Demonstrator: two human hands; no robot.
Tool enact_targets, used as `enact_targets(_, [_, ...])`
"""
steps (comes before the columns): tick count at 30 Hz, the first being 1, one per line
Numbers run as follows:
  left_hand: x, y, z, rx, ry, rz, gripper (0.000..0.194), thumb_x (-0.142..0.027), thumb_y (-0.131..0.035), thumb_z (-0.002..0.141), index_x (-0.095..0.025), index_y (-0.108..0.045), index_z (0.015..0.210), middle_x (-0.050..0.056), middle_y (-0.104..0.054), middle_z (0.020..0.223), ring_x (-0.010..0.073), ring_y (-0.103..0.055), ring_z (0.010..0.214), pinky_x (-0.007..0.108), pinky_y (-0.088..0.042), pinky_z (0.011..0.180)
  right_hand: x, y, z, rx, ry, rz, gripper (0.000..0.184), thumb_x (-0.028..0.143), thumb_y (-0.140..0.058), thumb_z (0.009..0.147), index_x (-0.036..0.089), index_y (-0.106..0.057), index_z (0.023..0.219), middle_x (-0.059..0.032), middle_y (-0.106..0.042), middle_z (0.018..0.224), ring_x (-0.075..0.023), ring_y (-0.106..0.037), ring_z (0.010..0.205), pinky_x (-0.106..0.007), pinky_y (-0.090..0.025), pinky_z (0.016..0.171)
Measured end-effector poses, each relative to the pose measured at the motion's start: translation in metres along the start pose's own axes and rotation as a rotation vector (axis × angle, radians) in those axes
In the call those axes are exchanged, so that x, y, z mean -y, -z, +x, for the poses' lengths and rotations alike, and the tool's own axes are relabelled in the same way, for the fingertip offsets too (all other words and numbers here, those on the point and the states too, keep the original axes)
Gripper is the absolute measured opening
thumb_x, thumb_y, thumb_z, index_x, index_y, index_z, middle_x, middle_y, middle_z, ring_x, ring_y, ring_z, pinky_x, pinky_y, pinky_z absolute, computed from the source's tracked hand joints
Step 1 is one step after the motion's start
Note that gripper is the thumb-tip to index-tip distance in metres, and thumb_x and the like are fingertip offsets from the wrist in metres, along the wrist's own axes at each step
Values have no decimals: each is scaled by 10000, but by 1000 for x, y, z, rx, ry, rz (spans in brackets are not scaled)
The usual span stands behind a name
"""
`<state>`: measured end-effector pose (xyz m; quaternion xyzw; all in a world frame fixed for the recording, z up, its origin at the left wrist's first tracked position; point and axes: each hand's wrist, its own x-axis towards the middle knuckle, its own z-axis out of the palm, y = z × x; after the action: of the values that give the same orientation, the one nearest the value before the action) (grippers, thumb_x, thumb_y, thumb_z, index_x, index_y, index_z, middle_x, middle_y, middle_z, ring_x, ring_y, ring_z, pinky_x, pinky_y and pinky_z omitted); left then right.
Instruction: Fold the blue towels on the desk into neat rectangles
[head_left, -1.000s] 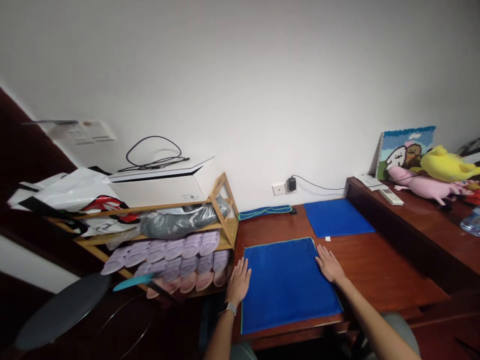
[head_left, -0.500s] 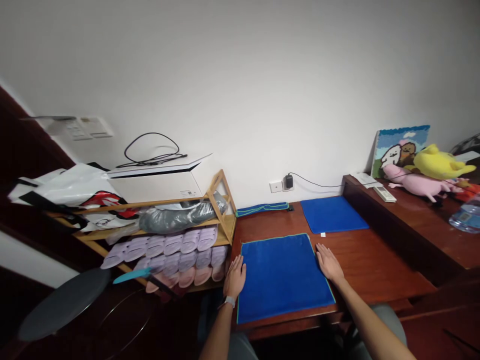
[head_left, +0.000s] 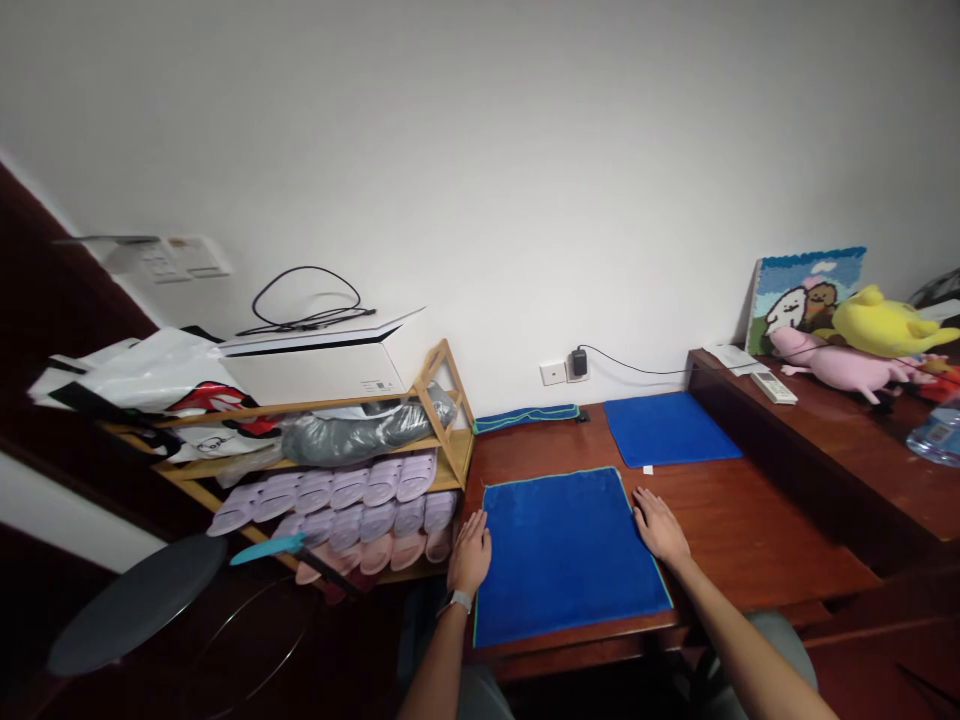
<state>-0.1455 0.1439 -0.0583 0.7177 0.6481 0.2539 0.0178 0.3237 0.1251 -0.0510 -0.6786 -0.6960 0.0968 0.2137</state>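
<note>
A blue cloth with a green edge [head_left: 566,553] lies spread flat on the dark red wooden table [head_left: 750,530] in front of me. My left hand [head_left: 470,552] rests flat at the cloth's left edge, fingers stretched out, a watch on the wrist. At the cloth's right edge lies my right hand [head_left: 658,527], also flat with fingers apart. Neither hand holds anything. A second blue cloth [head_left: 670,428] lies flat farther back, and a folded blue cloth [head_left: 526,417] sits against the wall.
A wooden rack [head_left: 442,440] at the left holds several lilac and pink slippers [head_left: 352,505], a grey bundle and a white box. A raised ledge [head_left: 840,430] at the right carries plush toys [head_left: 862,350], a picture, a remote and a water bottle. A charger [head_left: 578,362] sits in the wall socket. A round stool [head_left: 139,605] stands at the lower left.
Both hands have slid slightly back along the cloth's side edges and stayed flat. The view shifted a little; the cloth lies as before.
</note>
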Motion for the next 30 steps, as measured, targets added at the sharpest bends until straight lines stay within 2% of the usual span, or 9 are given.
enact_targets(5, [-3, 2, 0, -2, -10, -7, 515, -232, -371, 1007, -237, -585, 1476, 69, -588, 1544, 233, -495, 1468, 482, -392, 1241, 1, 3, 0, -12, 3, 2, 607, 388, -258, 1051, 110, -556, 1502, -132, -494, 1600, -234, -399, 1521, -443, -243, 1291])
enact_targets(8, [-4, 3, 1, -1, -3, -4, 501, -222, -388, 993, -214, -634, 1428, 89, -604, 1526, 248, -510, 1456, 483, -393, 1241, 2, 4, 0, -9, 0, 5, 616, 392, -252, 1052, 97, -553, 1502, -131, -491, 1603, -238, -398, 1522, -441, -236, 1295])
enact_targets(13, [-5, 5, 0, -2, -8, -22, 502, -215, -413, 984, -245, -623, 1439, 64, -619, 1513, 236, -514, 1453, 484, -399, 1238, 2, 4, 0, -24, 0, 13, 603, 369, -260, 1046, 103, -563, 1494, -132, -497, 1599, -236, -408, 1516, -448, -236, 1295])
enact_targets(25, [-8, 8, 1, 2, 0, -27, 483, -252, -391, 997, -207, -644, 1406, 82, -625, 1506, 235, -525, 1443, 463, -388, 1245, 4, 7, -1, -29, 4, -4, 598, 358, -264, 1041, 107, -571, 1490, -131, -521, 1581, -239, -417, 1509, -443, -250, 1289])
enact_targets(30, [-9, 8, 1, 2, -6, -35, 489, -235, -399, 988, -232, -638, 1415, 56, -640, 1491, 222, -525, 1442, 457, -384, 1249, 1, 4, 0, -26, 5, 14, 575, 345, -291, 1035, 153, -567, 1501, -112, -509, 1594, -232, -411, 1513, -455, -250, 1286])
